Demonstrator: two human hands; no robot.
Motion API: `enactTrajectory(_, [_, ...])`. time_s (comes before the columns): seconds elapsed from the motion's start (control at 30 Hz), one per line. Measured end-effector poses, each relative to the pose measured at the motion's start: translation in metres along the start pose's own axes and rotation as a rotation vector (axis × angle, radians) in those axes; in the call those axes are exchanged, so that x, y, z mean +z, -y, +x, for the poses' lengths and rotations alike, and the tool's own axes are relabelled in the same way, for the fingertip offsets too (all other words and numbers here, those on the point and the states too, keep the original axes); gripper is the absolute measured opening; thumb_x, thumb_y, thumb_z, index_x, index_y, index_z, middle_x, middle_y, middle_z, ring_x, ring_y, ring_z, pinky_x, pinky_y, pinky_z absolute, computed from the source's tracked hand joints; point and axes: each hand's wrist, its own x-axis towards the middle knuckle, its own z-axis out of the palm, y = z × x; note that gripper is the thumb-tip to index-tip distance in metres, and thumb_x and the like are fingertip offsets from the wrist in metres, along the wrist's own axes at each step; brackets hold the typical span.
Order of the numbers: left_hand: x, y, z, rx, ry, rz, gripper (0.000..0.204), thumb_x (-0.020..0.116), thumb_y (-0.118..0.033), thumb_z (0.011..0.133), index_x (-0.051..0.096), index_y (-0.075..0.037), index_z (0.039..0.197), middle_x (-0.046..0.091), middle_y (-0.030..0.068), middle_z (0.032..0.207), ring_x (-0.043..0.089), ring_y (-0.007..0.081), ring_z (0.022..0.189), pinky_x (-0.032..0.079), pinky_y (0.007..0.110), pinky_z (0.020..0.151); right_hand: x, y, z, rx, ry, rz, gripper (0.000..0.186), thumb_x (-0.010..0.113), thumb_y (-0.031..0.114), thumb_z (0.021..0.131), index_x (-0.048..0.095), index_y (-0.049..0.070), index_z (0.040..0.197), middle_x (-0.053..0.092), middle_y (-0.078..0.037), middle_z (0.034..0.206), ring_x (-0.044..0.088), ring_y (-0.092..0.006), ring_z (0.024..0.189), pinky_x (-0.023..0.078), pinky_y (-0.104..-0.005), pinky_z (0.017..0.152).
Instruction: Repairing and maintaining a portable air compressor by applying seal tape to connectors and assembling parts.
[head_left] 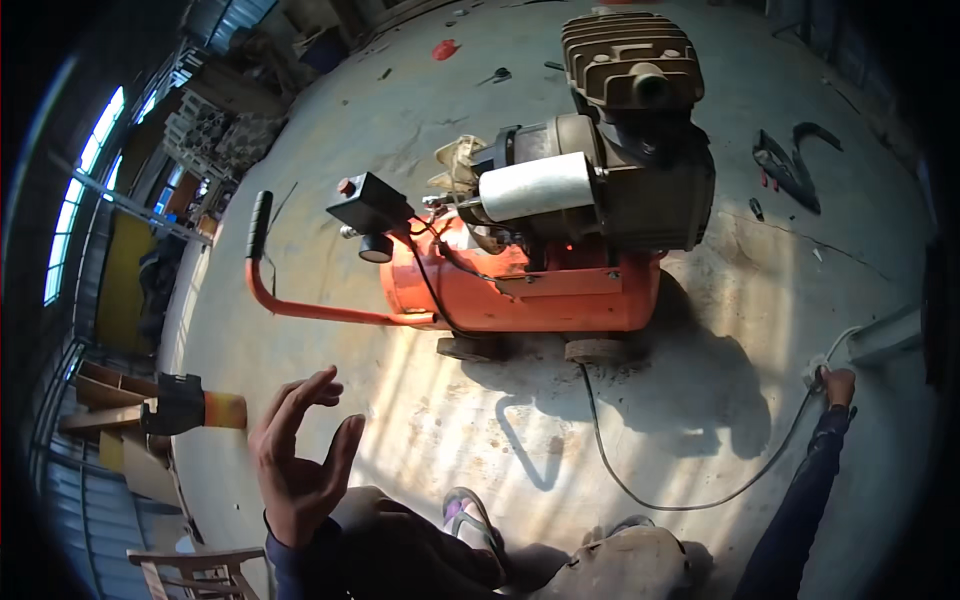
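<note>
An orange air compressor (520, 290) stands on the concrete floor ahead of me, with a silver cylinder (537, 186) and a finned pump head (632, 60) on top. From beneath it a grey power cord (655, 507) loops across the floor to the right. My right hand (838, 386) is stretched far out and closed on the cord's far end, beside a post (885, 338); the fingers hide the exact grip. Raised in the air at the lower left, my left hand (305, 450) is empty, its fingers curved and apart from the thumb. Nothing touches it.
The compressor's orange handle (340, 314) juts out leftward. A black-and-yellow object (195, 405) and wooden shelving (105, 415) stand at the left. A wooden chair (200, 572) is at lower left. Black strip-like pieces (790, 170) lie on the floor at the far right.
</note>
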Motion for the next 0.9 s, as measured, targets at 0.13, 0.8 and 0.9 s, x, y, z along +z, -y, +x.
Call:
enactTrajectory(0.13, [-0.001, 0.009, 0.031, 0.007, -0.045, -0.034, 0.03, 0.074, -0.007, 0.084, 0.07, 0.0, 0.113, 0.072, 0.0089, 0.09, 0.068, 0.0178, 0.081, 0.051, 0.029, 0.074, 0.035, 0.044, -0.014, 0.24, -0.011, 0.35, 0.052, 0.071, 0.049, 0.087, 0.068, -0.003, 0.085, 0.068, -0.023, 0.085, 0.066, -0.0437, 0.086, 0.051, -0.0527, 0.079])
enactTrajectory(0.8, [0.063, 0.132, 0.242, 0.275, -0.034, 0.208, 0.014, 0.063, -0.006, 0.084, 0.07, 0.004, 0.091, 0.067, 0.0237, 0.082, 0.067, 0.0415, 0.081, 0.053, 0.042, 0.073, -0.127, 0.187, -0.281, 0.402, -0.385, 0.697, 0.033, 0.063, 0.031, 0.099, 0.068, -0.001, 0.088, 0.069, -0.018, 0.081, 0.065, -0.0342, 0.073, 0.05, -0.0435, 0.068])
enactTrajectory(0.9, [0.056, 0.131, 0.242, 0.266, -0.015, 0.219, 0.014, 0.064, -0.007, 0.084, 0.07, 0.004, 0.089, 0.067, 0.0238, 0.081, 0.067, 0.0412, 0.079, 0.053, 0.043, 0.072, -0.133, 0.187, -0.286, 0.403, -0.407, 0.73, 0.032, 0.063, 0.028, 0.099, 0.068, -0.002, 0.088, 0.069, -0.018, 0.082, 0.065, -0.0354, 0.074, 0.05, -0.0441, 0.067])
